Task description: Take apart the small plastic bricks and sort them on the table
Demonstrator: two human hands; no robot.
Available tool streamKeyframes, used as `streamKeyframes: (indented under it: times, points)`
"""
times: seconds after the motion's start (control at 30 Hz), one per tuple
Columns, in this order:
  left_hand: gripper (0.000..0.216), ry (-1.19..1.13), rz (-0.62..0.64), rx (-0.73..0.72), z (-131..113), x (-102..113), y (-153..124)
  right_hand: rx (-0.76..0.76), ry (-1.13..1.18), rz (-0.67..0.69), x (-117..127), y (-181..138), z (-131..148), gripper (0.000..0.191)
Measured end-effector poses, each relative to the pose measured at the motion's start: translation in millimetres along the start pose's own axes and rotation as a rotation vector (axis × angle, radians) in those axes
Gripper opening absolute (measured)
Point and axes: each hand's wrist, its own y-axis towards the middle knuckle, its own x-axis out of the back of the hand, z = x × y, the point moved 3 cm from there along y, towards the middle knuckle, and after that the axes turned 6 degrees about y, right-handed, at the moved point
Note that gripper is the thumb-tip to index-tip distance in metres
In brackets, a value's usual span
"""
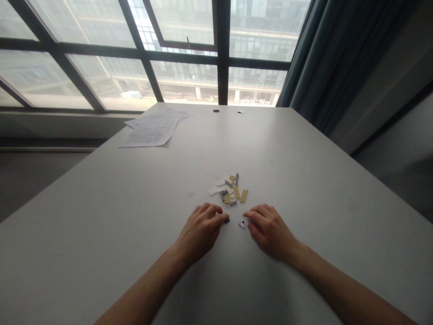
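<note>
My left hand (205, 225) is closed, thumb and fingertips on a small dark building brick (227, 220) at the table surface. To its right, my right hand (267, 229) has its thumb and fingers apart and holds nothing. Just left of those fingertips lies a small white-and-dark piece (241, 224); whether a finger touches it I cannot tell. Beyond both hands is a loose pile of building bricks (227, 197) in tan, white and grey. A tan studded plate (244, 195) lies at the pile's right side.
A white table (101, 212) stretches forward to a large window (189, 76). Printed paper sheets (150, 131) lie at its far left. Two small round items, one a dark disc (216, 111), sit near the far edge. A dark curtain (324, 67) hangs at the right.
</note>
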Motion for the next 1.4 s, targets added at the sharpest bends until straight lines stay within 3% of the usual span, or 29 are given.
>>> streamKeyframes:
  times: [0.47,0.6,0.73,1.0,1.4]
  points:
    - [0.011,-0.033,0.0,-0.017,-2.3,2.7,1.3,0.004,-0.025,0.138,-9.3,14.3,11.2,0.006]
    - [0.02,-0.006,-0.028,-0.046,-5.8,4.4,2.1,0.016,-0.002,0.099,-14.0,15.0,13.1,0.006]
    - [0.01,0.006,-0.033,-0.1,-10.5,2.8,3.3,0.017,0.016,0.075,-18.3,12.8,14.6,0.008]
    - [0.011,0.004,-0.023,-0.145,-14.0,2.6,4.5,0.028,-0.017,0.07,-20.8,14.0,14.5,0.009]
    - [0.016,0.034,-0.084,-0.118,-13.7,2.3,3.0,0.034,-0.025,0.083,-20.8,14.4,14.3,0.008]
